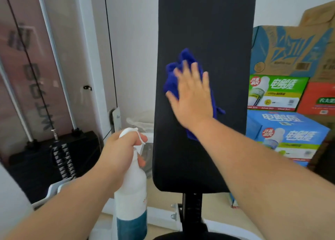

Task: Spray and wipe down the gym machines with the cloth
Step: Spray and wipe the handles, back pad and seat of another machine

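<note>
A tall black padded backrest (204, 22) of a gym machine stands upright in the middle. My right hand (193, 95) lies flat with straight fingers on a crumpled blue cloth (174, 73), pressing it against the pad. The cloth shows above, left of and below the hand. My left hand (119, 149) grips the neck of a white spray bottle (131, 189) with a dark teal base, held upright left of the pad's lower edge. A finger curls over the trigger.
A black weight stack (36, 160) with cable (27, 58) and guide rods stands at the left. Stacked cardboard drink boxes (282, 93) fill the right side, close to the pad. A black post (193, 209) supports the backrest below. A white wall lies behind.
</note>
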